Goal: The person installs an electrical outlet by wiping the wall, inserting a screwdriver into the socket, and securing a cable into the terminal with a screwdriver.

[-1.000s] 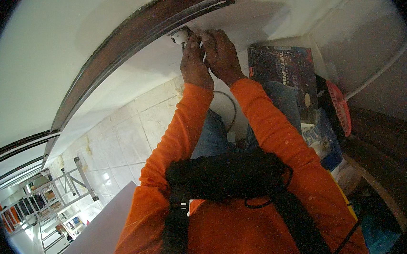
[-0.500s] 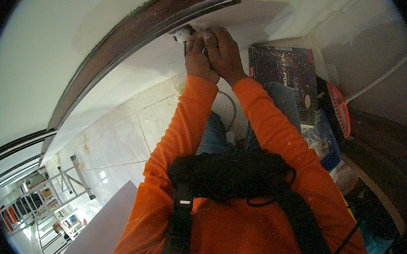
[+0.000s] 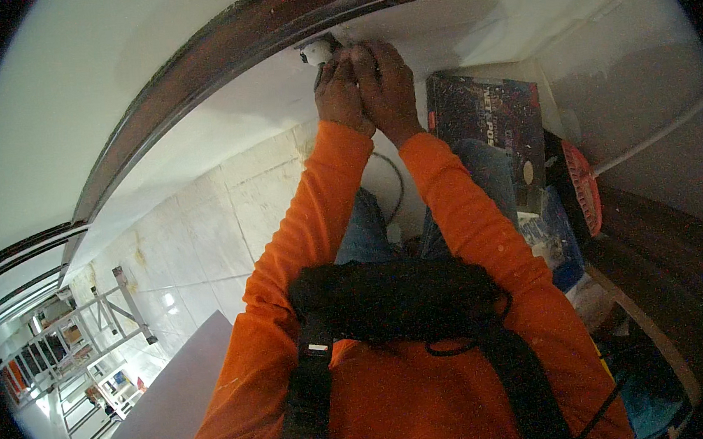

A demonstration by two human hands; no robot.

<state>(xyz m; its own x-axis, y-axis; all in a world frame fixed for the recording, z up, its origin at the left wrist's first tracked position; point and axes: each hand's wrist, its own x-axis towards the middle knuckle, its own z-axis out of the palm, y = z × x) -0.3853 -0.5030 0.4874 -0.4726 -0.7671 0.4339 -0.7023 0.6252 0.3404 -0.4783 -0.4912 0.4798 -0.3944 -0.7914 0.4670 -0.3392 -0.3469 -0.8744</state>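
Observation:
A small white rounded fitting [image 3: 318, 53] sits at a dark, rough-edged hole in the pale wall, just below the dark wooden trim [image 3: 262, 32]. My left hand [image 3: 339, 97] is closed beside the fitting, its fingers bunched near the hole. Pressed against it, my right hand [image 3: 389, 88] is closed too, fingertips meeting those of the left. Whatever is pinched between them is hidden by the fingers. A dark thin piece shows at the left hand's fingertips, too small to name.
To the right stand a dark printed box [image 3: 484, 118], a red slotted plastic item [image 3: 583, 189] and a blue container [image 3: 564, 240]. A grey cable [image 3: 398, 183] curves over the tiled floor [image 3: 196, 240] by my knees. A metal ladder-like frame [image 3: 88, 331] is at the far left.
Both hands stay together at the wall and have shifted only slightly. The dark thin piece below the fitting shows less now. The view has tilted a little.

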